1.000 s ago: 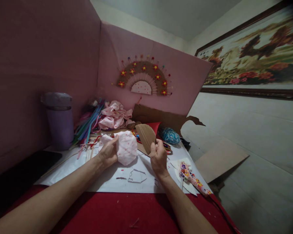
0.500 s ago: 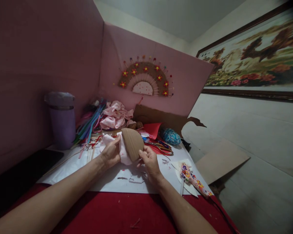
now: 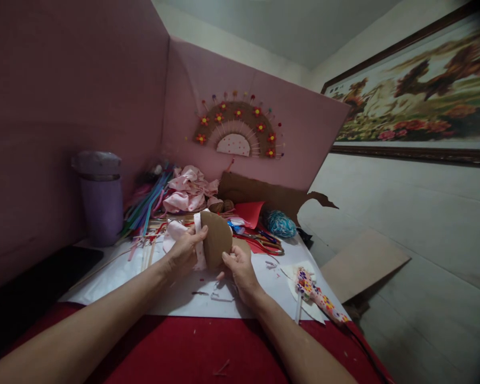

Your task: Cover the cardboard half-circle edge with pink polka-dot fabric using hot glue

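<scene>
Head view: left hand angled inward, pinching cardboard and cloth; right hand, thumb uppermost, gripping cardboard.

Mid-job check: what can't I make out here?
All in the head view:
- Cardboard piece, far side: turned away from the camera.
- Left hand, fingertips except the thumb: hidden behind the spotted fabric.
- Framed picture, right end: cut off by the image edge.
</scene>
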Tool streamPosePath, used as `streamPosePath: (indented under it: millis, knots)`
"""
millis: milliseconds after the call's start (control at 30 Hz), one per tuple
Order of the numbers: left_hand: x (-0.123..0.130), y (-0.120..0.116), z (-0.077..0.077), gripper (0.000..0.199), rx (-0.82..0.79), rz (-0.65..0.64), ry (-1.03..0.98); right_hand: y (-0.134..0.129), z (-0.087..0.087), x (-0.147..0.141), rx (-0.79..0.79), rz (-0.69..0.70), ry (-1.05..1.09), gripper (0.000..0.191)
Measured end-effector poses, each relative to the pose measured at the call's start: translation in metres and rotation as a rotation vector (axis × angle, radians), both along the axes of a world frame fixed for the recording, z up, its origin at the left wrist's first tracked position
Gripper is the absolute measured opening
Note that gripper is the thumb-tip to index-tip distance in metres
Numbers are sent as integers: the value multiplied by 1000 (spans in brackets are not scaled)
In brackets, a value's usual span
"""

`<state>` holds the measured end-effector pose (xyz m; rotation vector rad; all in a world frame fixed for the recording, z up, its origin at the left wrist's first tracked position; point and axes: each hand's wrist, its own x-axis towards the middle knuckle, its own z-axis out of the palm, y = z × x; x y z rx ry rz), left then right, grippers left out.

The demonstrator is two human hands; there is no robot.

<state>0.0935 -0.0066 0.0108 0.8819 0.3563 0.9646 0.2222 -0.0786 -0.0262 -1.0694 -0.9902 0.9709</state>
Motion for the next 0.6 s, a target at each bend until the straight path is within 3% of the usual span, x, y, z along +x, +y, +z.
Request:
streamPosePath:
  millis: [133, 267, 367, 467, 600]
  knots:
    - [2, -2, 4, 43, 117, 75, 23, 2, -3, 1, 14, -88, -43, 32]
    - [2, 0, 10, 24, 327, 204, 68, 3, 2, 8, 30, -313, -45, 36]
    - [-2, 4, 11, 16, 590, 187, 162, -1, 14, 11, -34, -121, 170, 59]
    - [-6, 11, 5, 23, 936, 181, 331, -7, 29, 8, -17, 140, 318, 70]
    - [-10, 18, -3, 35, 1439, 224, 567, -9, 32, 5, 44, 187, 317, 49]
